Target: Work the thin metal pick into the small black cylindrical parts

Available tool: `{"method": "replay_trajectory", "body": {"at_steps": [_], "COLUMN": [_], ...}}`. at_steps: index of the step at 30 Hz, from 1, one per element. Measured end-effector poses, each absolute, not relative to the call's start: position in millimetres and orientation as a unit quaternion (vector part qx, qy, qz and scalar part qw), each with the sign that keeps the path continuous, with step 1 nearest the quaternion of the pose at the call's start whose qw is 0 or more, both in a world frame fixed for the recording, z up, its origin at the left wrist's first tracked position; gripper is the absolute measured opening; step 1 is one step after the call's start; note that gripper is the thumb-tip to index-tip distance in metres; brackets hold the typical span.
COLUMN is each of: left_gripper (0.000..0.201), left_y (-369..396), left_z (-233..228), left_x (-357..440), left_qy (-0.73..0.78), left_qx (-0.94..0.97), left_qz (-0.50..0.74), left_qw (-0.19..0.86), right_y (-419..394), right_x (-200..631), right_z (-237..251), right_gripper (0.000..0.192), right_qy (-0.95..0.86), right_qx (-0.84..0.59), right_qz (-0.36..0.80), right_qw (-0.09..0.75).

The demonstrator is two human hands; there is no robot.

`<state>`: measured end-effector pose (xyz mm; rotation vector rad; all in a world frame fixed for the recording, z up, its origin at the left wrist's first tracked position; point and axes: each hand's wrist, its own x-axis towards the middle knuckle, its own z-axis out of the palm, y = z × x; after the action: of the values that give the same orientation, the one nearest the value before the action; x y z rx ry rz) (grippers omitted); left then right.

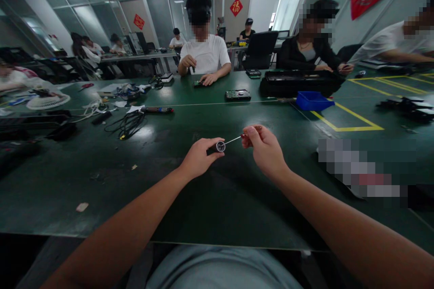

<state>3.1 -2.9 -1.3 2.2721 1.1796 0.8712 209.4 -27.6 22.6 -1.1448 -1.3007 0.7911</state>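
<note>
Hands first: two of them, both the person's own, meet above the middle of the green table [210,198]. The left hand [200,156] has its fingers curled in and pinches one small round spool [220,146] between thumb and fingertips, the spool at the hand's right edge with its open end facing the camera. One thin pale wire [232,140] runs from the spool up and to the right into the right hand [262,146], which pinches the wire's far end between thumb and forefinger, the other fingers folded. Spool and wire are held just above the tabletop, between the two hands, which are near each other but not touching.

On the table beyond: one blue tray [313,100] to the right, sitting at the corner of a yellow taped outline [356,119]; one hard drive [238,95] straight ahead; one long black case [298,82] behind the tray; one tangle of black cable [127,123] to the left; and one white fan [47,99] at the far left edge.

Three people sit across the table: one in a white shirt [205,56] opposite, one in black [305,52] and another in white at the right edge. More sit at desks farther back; their number is hard to tell.
</note>
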Motion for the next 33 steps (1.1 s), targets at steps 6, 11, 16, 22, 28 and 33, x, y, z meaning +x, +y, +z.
{"method": "replay_trajectory", "body": {"at_steps": [6,11,16,22,28,33], "left_gripper": [0.042,0.042,0.041,0.040,0.040,0.041], "left_y": [-2,-2,-2,-2,1,4], "left_z": [-3,-3,-3,-4,-5,-7], "left_x": [3,2,2,3,1,-2], "left_qy": [0.428,0.428,0.429,0.429,0.433,0.433], "left_qx": [0.819,0.819,0.819,0.819,0.815,0.810], "left_qz": [0.316,0.316,0.312,0.316,0.322,0.335], "left_qw": [0.213,0.215,0.219,0.211,0.208,0.208], "right_y": [-37,-35,-31,-34,-35,-38], "right_x": [209,209,211,214,215,215], "right_z": [36,33,31,33,29,33], "right_gripper": [0.027,0.027,0.029,0.035,0.013,0.007], "right_qy": [-0.604,-0.590,-0.572,-0.625,-0.702,-0.745], "right_qx": [-0.523,-0.516,-0.510,-0.559,-0.479,-0.447], "right_qz": [0.257,0.281,0.320,0.214,0.214,0.205], "right_qw": [0.544,0.553,0.557,0.501,0.481,0.450]}}
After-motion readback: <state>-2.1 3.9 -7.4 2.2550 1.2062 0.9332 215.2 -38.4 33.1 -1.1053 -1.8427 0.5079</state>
